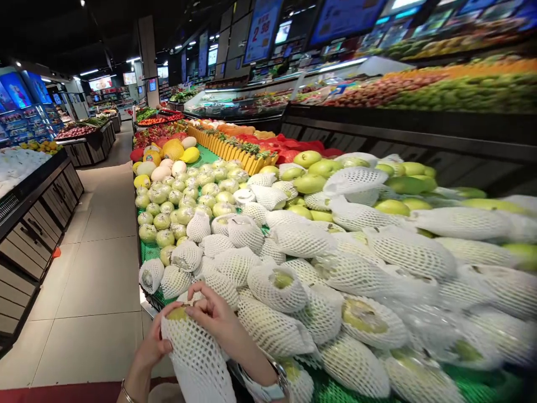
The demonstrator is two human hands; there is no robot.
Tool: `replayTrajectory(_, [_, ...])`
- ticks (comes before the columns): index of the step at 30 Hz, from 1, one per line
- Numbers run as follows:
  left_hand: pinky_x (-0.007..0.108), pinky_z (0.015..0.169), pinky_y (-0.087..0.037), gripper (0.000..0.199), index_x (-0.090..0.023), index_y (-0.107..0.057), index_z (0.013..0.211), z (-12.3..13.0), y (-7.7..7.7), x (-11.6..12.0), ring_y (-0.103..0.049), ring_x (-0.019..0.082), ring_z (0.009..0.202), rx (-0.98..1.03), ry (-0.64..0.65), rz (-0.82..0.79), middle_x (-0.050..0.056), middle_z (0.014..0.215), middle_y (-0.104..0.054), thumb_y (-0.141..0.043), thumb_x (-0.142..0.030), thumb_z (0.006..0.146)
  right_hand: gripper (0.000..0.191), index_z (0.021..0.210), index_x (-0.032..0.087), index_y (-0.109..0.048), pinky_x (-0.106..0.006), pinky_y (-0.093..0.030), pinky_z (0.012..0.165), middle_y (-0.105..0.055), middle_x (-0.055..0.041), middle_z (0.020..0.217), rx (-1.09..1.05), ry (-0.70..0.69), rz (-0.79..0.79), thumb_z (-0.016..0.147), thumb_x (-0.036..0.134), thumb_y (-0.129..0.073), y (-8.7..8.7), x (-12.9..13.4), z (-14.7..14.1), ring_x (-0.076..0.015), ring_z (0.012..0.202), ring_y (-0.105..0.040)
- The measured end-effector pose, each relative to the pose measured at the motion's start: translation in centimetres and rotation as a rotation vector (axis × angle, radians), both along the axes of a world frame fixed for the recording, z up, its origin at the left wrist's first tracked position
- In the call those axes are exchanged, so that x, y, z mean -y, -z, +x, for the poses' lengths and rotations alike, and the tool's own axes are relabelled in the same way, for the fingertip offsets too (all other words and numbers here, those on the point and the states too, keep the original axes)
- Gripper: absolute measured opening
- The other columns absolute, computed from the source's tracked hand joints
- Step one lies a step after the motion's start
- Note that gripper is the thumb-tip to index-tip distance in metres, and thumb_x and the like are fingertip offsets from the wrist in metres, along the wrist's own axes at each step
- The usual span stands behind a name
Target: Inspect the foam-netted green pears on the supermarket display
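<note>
Wrapped fruit (197, 350): cradled between both hands, foam net on.
Left hand (154, 342): clasping its left side.
Right hand (218, 316): fingers pinching the net's top edge.

White foam net sleeve (197, 358) looks matt and rough; floor tiles (100, 280) smooth, glossy.

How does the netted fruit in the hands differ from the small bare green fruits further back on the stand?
The netted fruit is wrapped in white foam mesh with only its green top showing; the small bare green fruits have no wrap. The netted fruit looks larger and longer; the bare ones are small and round. The netted fruit is held by the left hand and right hand; the bare ones lie piled on the stand. Both are pale green.
</note>
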State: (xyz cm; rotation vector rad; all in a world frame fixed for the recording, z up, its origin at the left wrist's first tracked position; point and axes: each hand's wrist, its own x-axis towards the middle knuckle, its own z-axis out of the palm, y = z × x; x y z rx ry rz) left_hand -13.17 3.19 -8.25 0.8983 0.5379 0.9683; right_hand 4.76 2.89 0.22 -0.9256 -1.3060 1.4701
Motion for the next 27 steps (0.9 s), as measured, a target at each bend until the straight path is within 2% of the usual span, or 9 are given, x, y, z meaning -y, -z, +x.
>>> replayTrajectory(6, [0.047, 0.102, -0.042, 0.081, -0.023, -0.077, 0.114, -0.7, 0.5, 0.0, -0.059, 0.037, 0.112, -0.118, 0.031, -0.034, 0.013, 0.118, -0.072, -0.094, -0.059, 0.043, 0.032, 0.089, 0.023, -0.046, -0.025, -0.014, 0.047, -0.031, 0.0122, 0.048, -0.018, 0.033, 0.009, 0.085, 0.049, -0.065, 0.3, -1.0, -0.5, -0.0104, 0.046, -0.022])
replayTrajectory(12, [0.049, 0.101, -0.044, 0.074, -0.021, -0.078, 0.110, -0.1, 1.4, 0.9, -0.060, 0.039, 0.115, -0.067, -0.056, -0.159, 0.015, 0.121, -0.071, -0.091, -0.060, 0.049, 0.024, 0.084, 0.023, -0.051, -0.026, -0.011, 0.045, -0.027, 0.0106, 0.046, 0.136, 0.181, 0.114, 0.089, 0.045, -0.058, 1.4, -2.4, -0.4, -0.0112, 0.043, -0.022])
replayTrajectory(14, [0.047, 0.099, -0.045, 0.070, -0.021, -0.079, 0.100, 0.6, 1.4, 1.1, -0.061, 0.037, 0.110, -0.039, -0.128, -0.268, 0.014, 0.115, -0.073, -0.092, -0.059, 0.043, 0.029, 0.079, 0.022, -0.052, -0.026, -0.010, 0.046, -0.027, 0.0096, 0.047, 0.156, 0.212, 0.126, 0.089, 0.048, -0.059, 2.1, -2.9, -0.5, -0.0111, 0.044, -0.021])
replayTrajectory(16, [0.045, 0.095, -0.048, 0.061, -0.022, -0.078, 0.084, 1.6, 1.2, 1.3, -0.064, 0.035, 0.099, -0.016, -0.233, -0.421, 0.011, 0.099, -0.076, -0.092, -0.059, 0.038, 0.034, 0.075, 0.021, -0.054, -0.026, -0.012, 0.046, -0.029, 0.0085, 0.048, 0.149, 0.234, 0.118, 0.086, 0.053, -0.061, 2.9, -3.3, -0.6, -0.0111, 0.046, -0.022])
replayTrajectory(19, [0.043, 0.087, -0.051, 0.055, -0.023, -0.076, 0.076, 2.7, 0.5, 1.1, -0.065, 0.032, 0.092, -0.007, -0.327, -0.572, 0.008, 0.089, -0.076, -0.085, -0.068, 0.047, 0.044, 0.074, 0.020, -0.054, -0.026, -0.015, 0.049, -0.033, 0.0066, 0.052, 0.114, 0.310, 0.092, 0.086, 0.062, -0.059, 4.2, -3.5, -1.0, -0.0119, 0.049, -0.025])
replayTrajectory(22, [0.043, 0.082, -0.054, 0.065, -0.021, -0.076, 0.093, 2.7, -0.5, 0.5, -0.066, 0.035, 0.101, -0.002, -0.350, -0.639, 0.011, 0.101, -0.076, -0.076, -0.076, 0.058, 0.050, 0.087, 0.021, -0.053, -0.026, -0.021, 0.049, -0.035, 0.0070, 0.056, 0.036, 0.361, 0.034, 0.087, 0.071, -0.054, 5.4, -2.5, -1.4, -0.0133, 0.050, -0.030])
replayTrajectory(24, [0.043, 0.078, -0.055, 0.069, -0.019, -0.073, 0.102, 2.2, -1.1, 0.1, -0.066, 0.036, 0.101, 0.005, -0.375, -0.675, 0.013, 0.104, -0.076, -0.068, -0.078, 0.066, 0.053, 0.101, 0.022, -0.052, -0.026, -0.033, 0.051, -0.041, 0.0059, 0.061, -0.020, 0.343, -0.001, 0.087, 0.073, -0.052, 6.0, -1.3, -1.8, -0.0156, 0.053, -0.041])
replayTrajectory(27, [0.043, 0.078, -0.057, 0.057, -0.019, -0.070, 0.107, 1.7, -1.4, 0.0, -0.069, 0.033, 0.098, 0.062, -0.394, -0.676, 0.012, 0.106, -0.076, -0.064, -0.068, 0.079, 0.053, 0.123, 0.024, -0.046, -0.034, -0.052, 0.072, -0.057, -0.0009, 0.080, -0.148, 0.345, -0.086, 0.092, 0.066, -0.053, 6.9, 0.2, -2.5, -0.0208, 0.075, -0.060])
